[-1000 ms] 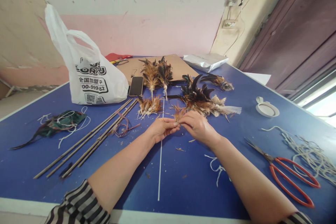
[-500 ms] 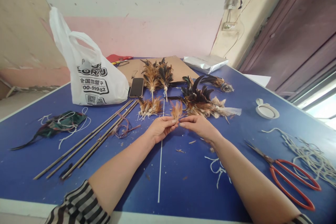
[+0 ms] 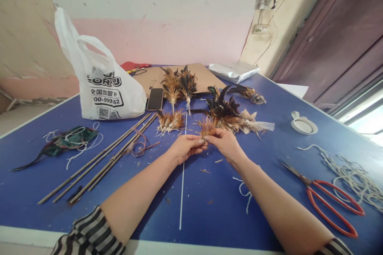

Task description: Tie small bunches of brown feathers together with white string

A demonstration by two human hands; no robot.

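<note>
On tbl, L of held feathers: wht bag, inside hidden.

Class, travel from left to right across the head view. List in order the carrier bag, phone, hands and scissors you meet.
White carrier bag → dark-screened phone → left hand → right hand → red-handled scissors.

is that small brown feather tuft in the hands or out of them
In them: the left hand and right hand pinch the feather tuft near its base.
</note>
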